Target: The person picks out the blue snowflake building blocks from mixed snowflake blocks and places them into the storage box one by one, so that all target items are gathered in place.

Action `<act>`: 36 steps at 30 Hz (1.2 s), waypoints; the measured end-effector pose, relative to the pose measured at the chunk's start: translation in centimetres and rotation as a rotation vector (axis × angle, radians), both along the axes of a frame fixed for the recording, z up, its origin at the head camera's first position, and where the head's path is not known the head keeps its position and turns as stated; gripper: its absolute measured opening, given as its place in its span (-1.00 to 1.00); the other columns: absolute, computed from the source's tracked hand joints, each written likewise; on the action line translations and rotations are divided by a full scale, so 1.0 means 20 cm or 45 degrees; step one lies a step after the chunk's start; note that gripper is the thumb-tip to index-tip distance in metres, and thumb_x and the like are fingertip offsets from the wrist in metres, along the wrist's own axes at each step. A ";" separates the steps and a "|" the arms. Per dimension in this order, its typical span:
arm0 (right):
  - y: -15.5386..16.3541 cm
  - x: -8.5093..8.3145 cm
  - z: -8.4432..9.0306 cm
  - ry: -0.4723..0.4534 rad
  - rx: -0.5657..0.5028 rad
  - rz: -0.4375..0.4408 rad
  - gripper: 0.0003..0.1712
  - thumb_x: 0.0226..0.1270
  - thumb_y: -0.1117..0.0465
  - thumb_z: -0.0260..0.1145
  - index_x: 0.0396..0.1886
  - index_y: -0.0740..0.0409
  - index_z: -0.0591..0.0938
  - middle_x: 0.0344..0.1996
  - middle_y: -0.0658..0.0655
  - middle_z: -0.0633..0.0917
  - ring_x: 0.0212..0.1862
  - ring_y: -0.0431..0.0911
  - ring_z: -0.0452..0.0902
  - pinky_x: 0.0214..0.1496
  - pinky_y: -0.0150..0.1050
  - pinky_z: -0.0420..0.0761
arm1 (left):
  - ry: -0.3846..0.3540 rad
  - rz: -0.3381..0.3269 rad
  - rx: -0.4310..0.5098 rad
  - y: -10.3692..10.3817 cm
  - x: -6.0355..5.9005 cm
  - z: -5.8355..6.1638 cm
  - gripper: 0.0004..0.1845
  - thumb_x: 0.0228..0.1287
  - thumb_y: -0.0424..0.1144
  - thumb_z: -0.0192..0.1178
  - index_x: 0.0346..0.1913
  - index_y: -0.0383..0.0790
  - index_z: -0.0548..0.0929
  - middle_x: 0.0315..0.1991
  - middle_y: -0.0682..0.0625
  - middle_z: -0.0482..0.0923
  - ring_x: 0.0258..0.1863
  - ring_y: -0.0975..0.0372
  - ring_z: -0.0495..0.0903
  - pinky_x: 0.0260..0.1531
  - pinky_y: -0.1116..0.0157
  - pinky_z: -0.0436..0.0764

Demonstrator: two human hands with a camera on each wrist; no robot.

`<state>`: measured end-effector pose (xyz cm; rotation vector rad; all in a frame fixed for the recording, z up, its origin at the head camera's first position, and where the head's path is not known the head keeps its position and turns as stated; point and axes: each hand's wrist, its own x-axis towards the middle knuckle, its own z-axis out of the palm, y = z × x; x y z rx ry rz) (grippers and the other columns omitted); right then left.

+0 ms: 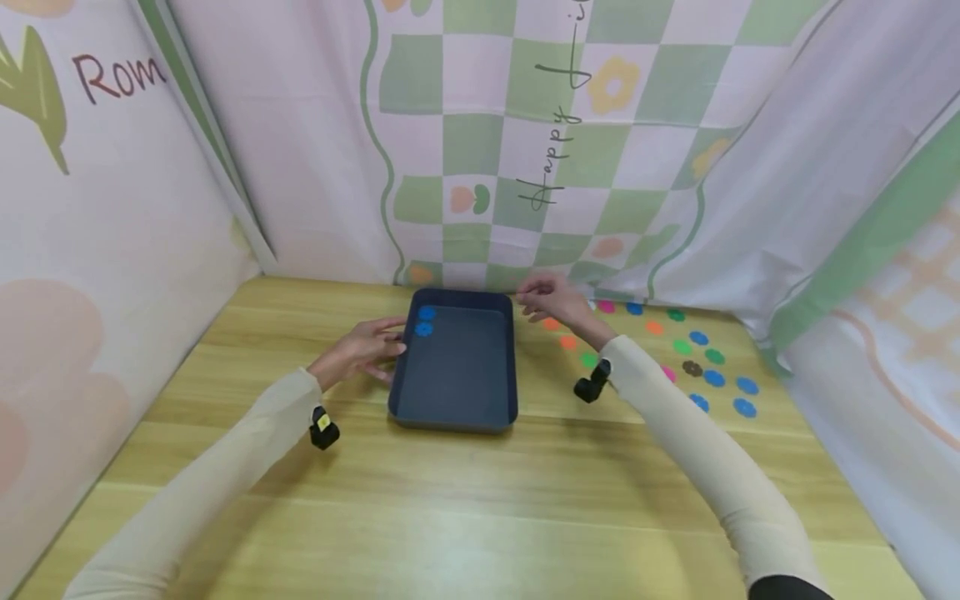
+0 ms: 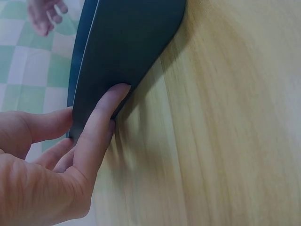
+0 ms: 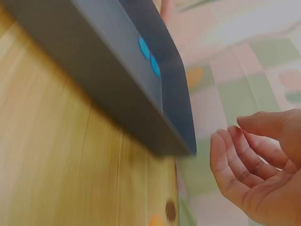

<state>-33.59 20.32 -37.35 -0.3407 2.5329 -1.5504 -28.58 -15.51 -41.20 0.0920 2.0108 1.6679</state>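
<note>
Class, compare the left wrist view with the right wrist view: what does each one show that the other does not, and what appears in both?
Only the left wrist view shows the left hand, its fingers touching the outer wall of the dark tray.

Only the right wrist view shows two blue discs inside the tray, and a brown disc on the table.

Both show the tray, the wooden table and the right hand, which holds nothing with its fingers loosely curled.

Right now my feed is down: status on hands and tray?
Left hand touching dark blue rectangular tray wall. Right hand empty, beside far corner. Two blue round discs inside. Nothing blocking.
</note>
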 end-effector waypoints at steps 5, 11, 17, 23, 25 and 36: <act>0.23 0.00 -0.03 0.027 0.037 -0.094 -0.61 0.60 0.25 0.26 0.17 0.51 0.58 -0.20 0.13 0.77 -0.29 -0.19 0.73 -0.05 -0.05 0.85 | 0.004 -0.007 0.004 0.00 0.00 -0.01 -0.25 0.59 -0.45 0.08 0.70 -0.16 0.05 0.66 -0.33 0.01 0.50 -0.23 0.34 -0.31 0.21 0.86; 0.51 0.00 -0.08 0.015 0.011 -0.197 -0.59 0.61 0.31 0.21 0.22 0.61 0.51 -0.27 -0.07 0.75 -0.32 -0.30 0.71 -0.09 -0.18 0.85 | 0.001 -0.004 0.014 0.00 0.00 0.00 -0.26 0.59 -0.45 0.08 0.70 -0.16 0.06 0.65 -0.34 0.03 0.49 -0.23 0.36 -0.32 0.22 0.86; 0.74 0.01 -0.13 0.025 0.131 -0.272 -0.59 0.59 0.34 0.19 0.23 0.60 0.47 -0.01 0.36 0.74 -0.29 -0.40 0.63 -0.08 -0.34 0.81 | 0.002 0.003 0.009 -0.01 0.01 0.00 -0.26 0.60 -0.43 0.08 0.70 -0.16 0.06 0.65 -0.35 0.03 0.50 -0.23 0.34 -0.32 0.21 0.86; 0.91 0.09 -0.12 0.021 0.408 -0.050 -0.40 0.56 0.29 0.29 0.37 0.59 0.35 0.27 0.62 0.48 0.11 0.13 0.65 0.24 -0.03 0.74 | 0.010 -0.027 0.032 -0.01 0.01 -0.01 -0.26 0.61 -0.44 0.05 0.70 -0.18 0.03 0.65 -0.35 0.02 0.49 -0.26 0.34 -0.25 0.14 0.86; 0.95 0.12 -0.11 0.017 0.496 0.048 -0.34 0.54 0.26 0.33 0.41 0.58 0.32 0.30 0.62 0.46 0.24 0.36 0.53 0.33 0.16 0.65 | 0.003 -0.021 0.031 -0.01 0.01 -0.01 -0.26 0.61 -0.44 0.05 0.70 -0.17 0.03 0.66 -0.35 0.00 0.50 -0.26 0.32 -0.26 0.15 0.86; 1.09 0.20 -0.18 0.027 0.673 0.250 -0.34 0.40 0.09 0.48 0.28 0.43 0.48 0.17 0.47 0.58 0.20 0.40 0.52 0.26 0.28 0.62 | 0.007 -0.029 0.052 -0.01 0.00 -0.01 -0.25 0.60 -0.45 0.05 0.70 -0.17 0.02 0.65 -0.37 0.00 0.49 -0.27 0.33 -0.28 0.16 0.86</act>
